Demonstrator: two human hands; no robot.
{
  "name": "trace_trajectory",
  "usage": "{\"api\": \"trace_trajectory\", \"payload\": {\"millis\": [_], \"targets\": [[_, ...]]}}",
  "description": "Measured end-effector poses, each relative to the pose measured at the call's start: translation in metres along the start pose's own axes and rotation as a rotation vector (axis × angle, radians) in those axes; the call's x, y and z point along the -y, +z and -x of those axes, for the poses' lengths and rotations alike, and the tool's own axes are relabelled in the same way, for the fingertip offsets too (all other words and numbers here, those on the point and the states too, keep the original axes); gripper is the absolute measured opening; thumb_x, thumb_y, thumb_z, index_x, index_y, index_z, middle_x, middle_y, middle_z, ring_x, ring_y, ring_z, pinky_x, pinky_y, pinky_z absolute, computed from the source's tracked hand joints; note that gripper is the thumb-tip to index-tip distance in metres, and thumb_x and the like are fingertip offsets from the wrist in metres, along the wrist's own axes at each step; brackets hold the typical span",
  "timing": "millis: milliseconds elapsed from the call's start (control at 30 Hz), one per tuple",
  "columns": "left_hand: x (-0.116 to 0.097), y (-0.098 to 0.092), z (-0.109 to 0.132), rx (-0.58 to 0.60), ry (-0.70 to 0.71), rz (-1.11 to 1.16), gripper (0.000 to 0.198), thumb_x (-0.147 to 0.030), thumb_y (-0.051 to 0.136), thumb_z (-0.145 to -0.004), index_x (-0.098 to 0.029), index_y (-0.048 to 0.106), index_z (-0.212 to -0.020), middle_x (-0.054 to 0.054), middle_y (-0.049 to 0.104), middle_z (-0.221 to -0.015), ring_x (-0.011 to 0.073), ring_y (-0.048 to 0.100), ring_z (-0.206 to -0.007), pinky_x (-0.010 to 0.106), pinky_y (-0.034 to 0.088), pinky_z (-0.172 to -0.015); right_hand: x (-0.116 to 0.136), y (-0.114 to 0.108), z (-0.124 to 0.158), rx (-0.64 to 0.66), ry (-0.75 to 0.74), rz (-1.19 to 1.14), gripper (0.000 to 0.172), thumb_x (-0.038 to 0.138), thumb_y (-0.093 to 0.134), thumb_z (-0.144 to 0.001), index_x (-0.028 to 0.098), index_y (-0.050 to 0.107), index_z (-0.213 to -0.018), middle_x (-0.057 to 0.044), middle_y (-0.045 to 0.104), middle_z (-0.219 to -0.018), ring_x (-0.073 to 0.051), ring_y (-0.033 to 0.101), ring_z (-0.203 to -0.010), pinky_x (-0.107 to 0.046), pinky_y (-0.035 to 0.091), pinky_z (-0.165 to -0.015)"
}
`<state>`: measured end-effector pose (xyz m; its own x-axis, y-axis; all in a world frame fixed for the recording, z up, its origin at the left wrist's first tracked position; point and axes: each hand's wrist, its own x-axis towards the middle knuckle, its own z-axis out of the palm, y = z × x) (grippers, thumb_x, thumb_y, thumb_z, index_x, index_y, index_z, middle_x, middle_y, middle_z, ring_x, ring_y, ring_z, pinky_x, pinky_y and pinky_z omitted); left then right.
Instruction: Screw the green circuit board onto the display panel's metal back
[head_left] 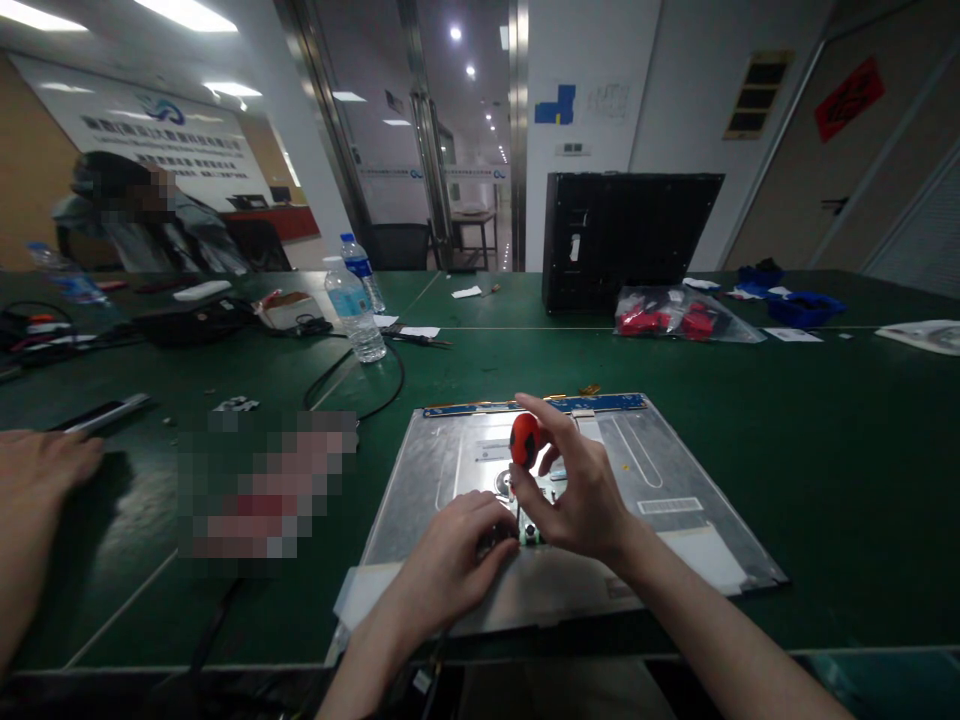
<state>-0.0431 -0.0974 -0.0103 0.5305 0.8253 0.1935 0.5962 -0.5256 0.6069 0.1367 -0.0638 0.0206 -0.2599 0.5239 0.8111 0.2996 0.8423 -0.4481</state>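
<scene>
Across the room, a wall sign is too blurred to read fully; a green worktop spans the head view. On it lies a metal-backed panel, its white label illegible. The fingers of the right hand pinch an upright red-and-black screwdriver; the left hand curls beside its shaft, any grip impossible to tell.

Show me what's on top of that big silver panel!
The panel has a blue strip along its far edge, a white label, and a screwdriver held upright by the right hand. What the left hand covers can't be seen.
</scene>
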Motion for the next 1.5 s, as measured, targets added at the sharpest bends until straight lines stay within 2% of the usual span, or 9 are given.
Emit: {"api": "trace_trajectory", "payload": {"millis": [100,267,500,700,800,933,1167,1367,1500], "targets": [[0.0004,0.0004,0.0003,0.003,-0.009,0.001,0.010,-0.018,0.055,-0.089,-0.020,0.064,-0.092,0.005,0.066,-0.091,0.0214,0.059,-0.087,0.033,0.047,-0.077,-0.0005,-0.0001,0.0002,0.014,0.010,-0.033,0.063,0.015,0.057,-0.081,0.022,0.037,-0.141,-0.002,0.063,-0.094,-0.014,0.059,-0.072,-0.026,0.052,-0.058],[-0.0005,0.0002,0.0009,-0.016,-0.004,0.002,0.013,-0.015,0.054,-0.086,-0.019,0.065,-0.093,0.006,0.066,-0.092,0.0216,0.059,-0.088,0.033,0.047,-0.077,-0.0014,-0.0003,-0.0015,0.017,-0.022,0.033,0.053,0.027,0.063,-0.087,0.026,0.045,-0.137,-0.001,0.062,-0.093,-0.013,0.056,-0.072,-0.026,0.051,-0.059],[-0.0028,-0.0006,0.0009,-0.006,-0.015,0.004,0.014,-0.015,0.053,-0.086,-0.020,0.065,-0.092,0.006,0.066,-0.091,0.0222,0.059,-0.087,0.034,0.047,-0.077,0.0029,-0.0021,0.0004,0.010,0.024,0.023,0.066,0.017,0.053,-0.082,0.020,0.033,-0.145,-0.001,0.063,-0.084,-0.014,0.056,-0.063,-0.029,0.051,-0.057],[-0.0030,-0.0010,0.0007,-0.009,-0.018,0.005,0.014,-0.018,0.053,-0.087,-0.020,0.066,-0.092,0.006,0.066,-0.091,0.0215,0.059,-0.086,0.032,0.047,-0.076,0.0009,-0.0022,-0.0013,-0.005,-0.016,0.070,0.053,0.030,0.061,-0.088,0.024,0.044,-0.138,0.000,0.060,-0.087,-0.012,0.053,-0.064,-0.027,0.050,-0.058],[-0.0022,-0.0012,0.0005,-0.006,-0.009,-0.001,0.015,-0.019,0.053,-0.088,-0.020,0.066,-0.095,0.006,0.066,-0.091,0.0213,0.059,-0.087,0.032,0.048,-0.077,0.0000,-0.0012,-0.0014,-0.006,-0.018,0.079,0.058,0.029,0.058,-0.091,0.025,0.038,-0.145,0.000,0.060,-0.087,-0.012,0.053,-0.064,-0.026,0.051,-0.059],[0.0003,-0.0004,0.0004,0.000,-0.006,0.000,0.013,-0.019,0.054,-0.089,-0.020,0.066,-0.095,0.006,0.066,-0.092,0.0215,0.060,-0.088,0.033,0.048,-0.079,0.0001,0.0005,0.0020,-0.014,0.040,0.006,0.066,0.020,0.058,-0.086,0.023,0.031,-0.146,0.000,0.061,-0.085,-0.012,0.055,-0.063,-0.025,0.051,-0.055],[0.0036,0.0016,-0.0002,0.007,-0.011,0.024,0.011,-0.019,0.053,-0.090,-0.019,0.064,-0.094,0.006,0.066,-0.092,0.0210,0.058,-0.087,0.032,0.047,-0.076,-0.0005,-0.0003,0.0002,0.000,0.006,0.070,0.051,0.030,0.062,-0.089,0.024,0.045,-0.137,-0.002,0.061,-0.092,-0.012,0.056,-0.065,-0.025,0.050,-0.055],[0.0003,0.0000,-0.0007,0.016,-0.023,0.025,0.009,-0.019,0.055,-0.089,-0.019,0.063,-0.092,0.006,0.066,-0.093,0.0220,0.058,-0.088,0.033,0.046,-0.078,-0.0003,-0.0001,0.0003,0.017,-0.013,0.082,0.064,0.024,0.055,-0.090,0.021,0.032,-0.149,-0.002,0.064,-0.085,-0.014,0.058,-0.065,-0.027,0.053,-0.058],[0.0008,0.0002,-0.0003,0.014,-0.003,0.031,0.011,-0.016,0.054,-0.089,-0.020,0.065,-0.093,0.006,0.066,-0.094,0.0224,0.059,-0.090,0.033,0.046,-0.079,-0.0003,-0.0002,0.0012,0.025,-0.009,0.048,0.064,0.022,0.055,-0.088,0.020,0.033,-0.148,-0.002,0.066,-0.088,-0.014,0.060,-0.067,-0.027,0.054,-0.059]]}}
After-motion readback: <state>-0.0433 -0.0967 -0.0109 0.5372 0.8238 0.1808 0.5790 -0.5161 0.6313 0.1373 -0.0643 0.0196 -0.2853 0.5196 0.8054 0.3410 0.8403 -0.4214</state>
